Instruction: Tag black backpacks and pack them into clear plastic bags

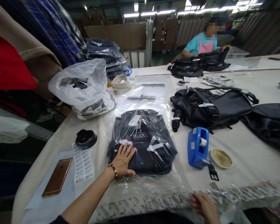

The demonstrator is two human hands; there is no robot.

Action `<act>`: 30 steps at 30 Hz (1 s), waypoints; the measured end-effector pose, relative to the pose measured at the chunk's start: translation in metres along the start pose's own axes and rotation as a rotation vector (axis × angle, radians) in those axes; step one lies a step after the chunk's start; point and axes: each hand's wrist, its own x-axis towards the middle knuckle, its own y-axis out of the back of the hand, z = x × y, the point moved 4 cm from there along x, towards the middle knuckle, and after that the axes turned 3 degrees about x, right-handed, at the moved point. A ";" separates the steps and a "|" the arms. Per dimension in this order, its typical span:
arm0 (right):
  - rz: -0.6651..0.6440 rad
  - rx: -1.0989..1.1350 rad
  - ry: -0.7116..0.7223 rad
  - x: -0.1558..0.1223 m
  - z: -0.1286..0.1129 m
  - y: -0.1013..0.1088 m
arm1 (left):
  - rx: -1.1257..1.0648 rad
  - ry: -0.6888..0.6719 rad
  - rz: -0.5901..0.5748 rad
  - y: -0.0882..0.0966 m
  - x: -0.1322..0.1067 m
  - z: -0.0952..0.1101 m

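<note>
My left hand (122,161) lies flat with its fingers spread on a black backpack (151,137) inside a clear plastic bag (158,183). White paper wraps show around the backpack's straps, and a white tag (135,120) sits near its top. Down at the table's front edge, my right hand (205,206) has its fingers curled together beside the patterned edge strip (163,201). What those fingers hold, if anything, is hidden. A blue tape dispenser (193,149) and a black buckle (213,173) are above the right hand.
On the left are a phone (57,177), a barcode label sheet (83,165), a black roll (86,138) and a white plastic sack (84,84). More black backpacks (214,107) lie to the right, near a round dish (221,158). Across the table a person (203,43) handles black bags.
</note>
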 end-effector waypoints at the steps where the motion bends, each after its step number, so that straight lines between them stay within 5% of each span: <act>1: 0.066 -0.044 0.038 -0.004 -0.004 0.009 | -0.001 0.005 -0.010 -0.001 0.000 0.001; 3: 0.047 -0.080 0.164 -0.016 -0.017 0.009 | -0.002 0.014 -0.034 -0.001 0.000 0.002; 4: -0.072 -0.070 0.211 -0.023 -0.025 -0.003 | -0.002 0.019 -0.043 -0.001 0.000 0.002; 7: -0.501 0.122 0.009 -0.045 -0.037 -0.062 | -0.005 0.036 -0.058 0.000 0.000 0.001; 10: -0.464 0.564 -0.237 -0.051 -0.050 -0.108 | -0.013 0.033 -0.081 0.003 0.000 0.001; 12: -0.344 0.762 -0.322 -0.048 -0.056 -0.120 | -0.023 0.029 -0.101 0.004 0.001 0.001; 16: -0.205 0.855 -0.340 -0.041 -0.060 -0.109 | -0.038 0.040 -0.125 0.004 0.001 0.001; 21: -0.300 0.735 -0.276 -0.040 -0.050 -0.091 | -0.053 0.022 -0.105 0.001 0.002 0.001; 26: -0.257 0.657 -0.268 -0.029 -0.031 -0.085 | -0.075 0.038 -0.139 0.005 0.002 0.002; 30: -0.478 0.695 -0.349 -0.036 -0.032 -0.099 | -0.084 0.055 -0.145 0.009 0.002 0.005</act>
